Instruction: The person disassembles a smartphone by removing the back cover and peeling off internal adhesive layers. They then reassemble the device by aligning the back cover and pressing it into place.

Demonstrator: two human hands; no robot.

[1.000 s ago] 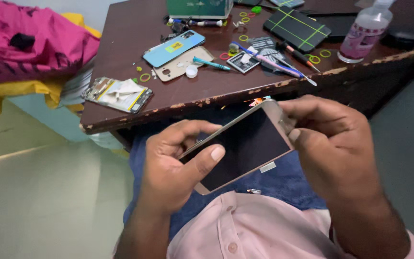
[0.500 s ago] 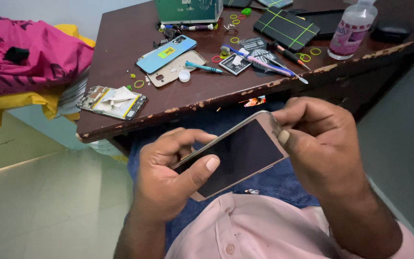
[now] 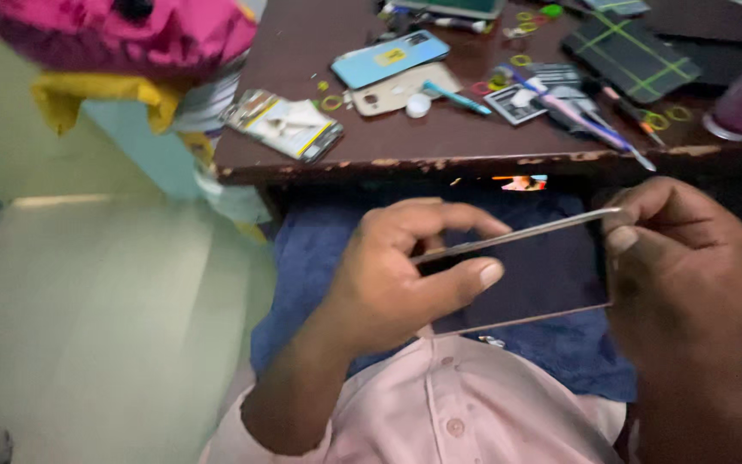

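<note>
**Phone held over the lap, both hands on it**

Phone (image 3: 530,275), dark screen up, sits between my two hands just below the near edge of the wooden desk (image 3: 440,142), above the blue trousers (image 3: 319,258). My left hand (image 3: 397,275) is closed around its left end, thumb lying flat across the glass and fingers curled behind. My right hand (image 3: 680,258) grips the right end, thumb pressed on the screen edge, fingers wrapped around the back. The phone's far long side tilts up toward the desk.

On the desk, taking the phone as my marker: up and to the left lies a flat rectangular packet (image 3: 283,125), clear wrap with a yellow border and white contents. Straight up lies a light blue phone back (image 3: 390,58) bearing a small yellow label, touching a beige phone back (image 3: 401,88) just nearer me. Up and right lies a dark mat with green grid lines (image 3: 629,53). Far up left, beyond the desk, a pink bag (image 3: 130,34) rests on yellow cloth
</note>
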